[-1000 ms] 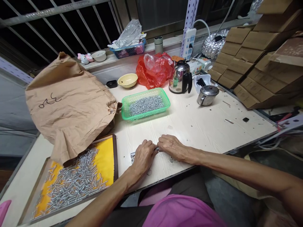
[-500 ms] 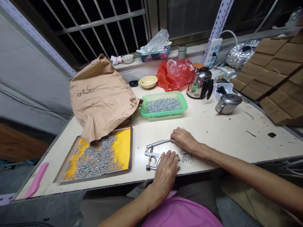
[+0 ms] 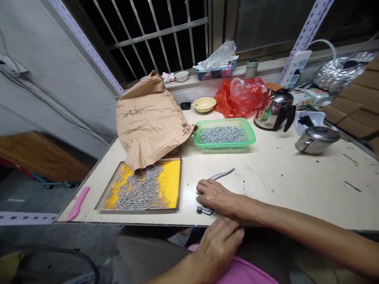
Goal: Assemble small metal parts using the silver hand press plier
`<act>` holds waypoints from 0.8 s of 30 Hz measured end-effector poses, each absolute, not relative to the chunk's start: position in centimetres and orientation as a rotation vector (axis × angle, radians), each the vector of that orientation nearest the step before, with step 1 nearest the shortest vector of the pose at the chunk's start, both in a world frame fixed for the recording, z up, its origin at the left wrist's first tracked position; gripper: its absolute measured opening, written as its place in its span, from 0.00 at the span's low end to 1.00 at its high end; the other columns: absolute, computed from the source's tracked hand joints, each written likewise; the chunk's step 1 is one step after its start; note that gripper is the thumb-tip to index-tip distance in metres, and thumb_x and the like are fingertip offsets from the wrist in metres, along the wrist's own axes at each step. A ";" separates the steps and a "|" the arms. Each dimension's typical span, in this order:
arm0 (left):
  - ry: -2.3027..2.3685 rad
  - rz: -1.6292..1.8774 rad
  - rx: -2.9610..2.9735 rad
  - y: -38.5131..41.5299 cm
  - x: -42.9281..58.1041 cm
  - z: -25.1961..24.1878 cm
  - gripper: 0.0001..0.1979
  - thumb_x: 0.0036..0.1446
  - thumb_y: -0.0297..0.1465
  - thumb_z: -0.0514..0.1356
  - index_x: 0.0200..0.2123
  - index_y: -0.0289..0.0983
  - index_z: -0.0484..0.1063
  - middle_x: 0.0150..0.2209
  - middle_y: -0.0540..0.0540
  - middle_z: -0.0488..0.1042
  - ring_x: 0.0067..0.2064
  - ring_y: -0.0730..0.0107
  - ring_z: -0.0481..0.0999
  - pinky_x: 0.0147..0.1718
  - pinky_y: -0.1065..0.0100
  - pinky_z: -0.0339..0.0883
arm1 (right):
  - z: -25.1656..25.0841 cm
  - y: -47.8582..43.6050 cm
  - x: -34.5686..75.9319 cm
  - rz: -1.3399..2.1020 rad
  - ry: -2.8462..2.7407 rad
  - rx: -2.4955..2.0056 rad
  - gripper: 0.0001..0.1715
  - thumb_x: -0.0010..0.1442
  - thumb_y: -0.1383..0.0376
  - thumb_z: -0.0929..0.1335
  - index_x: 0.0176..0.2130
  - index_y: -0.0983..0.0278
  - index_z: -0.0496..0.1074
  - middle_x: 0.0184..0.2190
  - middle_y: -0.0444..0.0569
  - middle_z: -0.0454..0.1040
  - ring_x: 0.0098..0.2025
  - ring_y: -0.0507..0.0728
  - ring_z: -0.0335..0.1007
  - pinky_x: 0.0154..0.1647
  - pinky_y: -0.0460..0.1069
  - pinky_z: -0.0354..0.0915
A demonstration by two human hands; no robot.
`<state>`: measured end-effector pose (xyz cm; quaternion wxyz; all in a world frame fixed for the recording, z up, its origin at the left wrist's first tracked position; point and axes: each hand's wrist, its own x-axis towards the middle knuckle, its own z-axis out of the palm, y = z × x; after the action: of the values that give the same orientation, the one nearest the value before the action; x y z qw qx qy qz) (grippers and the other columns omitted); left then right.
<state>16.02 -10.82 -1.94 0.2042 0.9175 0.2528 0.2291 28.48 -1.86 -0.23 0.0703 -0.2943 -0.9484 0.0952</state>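
at the far left a pink strip (image 3: pixel 78 202) lies near the table's (image 3: pixel 296 185) front edge, then comes the yellow tray (image 3: pixel 173 177) of screws, with the brown paper bag (image 3: pixel 148 118) slumped over its far end. just right of the tray lies the metal hand tool (image 3: pixel 224 174). its long axis runs from its head at the front edge up and away to the right, and the slim handle tip points toward the green basket (image 3: pixel 225 145). our right hand (image 3: pixel 215 196) lies across the tool's middle, fingers bent down over it and pointing left; we cannot tell whether they clasp it or only press it flat. our left hand (image 3: pixel 219 245) sits below the table edge, close to the tool's head but off it, fingers loosely curled with nothing seen in them. further right stand the kettle (image 3: pixel 274 112) and the lidded pot (image 3: pixel 316 140)
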 end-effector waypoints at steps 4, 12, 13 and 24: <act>0.952 0.775 2.602 -10.6 10.3 0.2 0.12 0.58 0.23 0.52 0.44 0.36 0.70 0.35 0.44 0.74 0.39 0.67 0.72 0.41 0.66 0.68 | -1.6 -1.5 27.7 0.226 -2.863 -0.823 0.06 0.59 0.71 0.64 0.31 0.65 0.69 0.38 0.51 0.66 0.43 0.58 0.55 0.41 0.52 0.54; 1.908 0.483 2.437 -4.2 -1.0 1.7 0.13 0.62 0.34 0.50 0.40 0.39 0.73 0.35 0.45 0.73 0.39 0.63 0.68 0.41 0.61 0.65 | -2.7 -1.4 26.9 0.200 -2.686 -0.884 0.09 0.62 0.71 0.61 0.32 0.65 0.69 0.37 0.50 0.70 0.41 0.56 0.61 0.43 0.53 0.53; 1.911 0.412 2.433 -3.7 -1.4 1.5 0.13 0.62 0.34 0.49 0.39 0.39 0.73 0.34 0.45 0.73 0.39 0.63 0.68 0.40 0.61 0.64 | -2.1 -1.3 27.2 0.186 -2.632 -0.902 0.09 0.62 0.70 0.61 0.33 0.65 0.69 0.37 0.50 0.71 0.41 0.57 0.62 0.43 0.53 0.54; 2.055 -0.085 2.476 -0.9 0.7 0.7 0.12 0.59 0.33 0.51 0.29 0.38 0.71 0.34 0.43 0.73 0.41 0.59 0.68 0.39 0.63 0.62 | 5.3 4.8 33.8 -0.265 -2.140 -1.588 0.13 0.60 0.69 0.63 0.45 0.67 0.69 0.40 0.57 0.71 0.43 0.63 0.65 0.43 0.55 0.58</act>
<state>0.67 -0.88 0.70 -0.0384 0.7686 0.6380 -0.0263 33.85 4.82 5.32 0.2297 -0.5771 -0.7778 -0.0962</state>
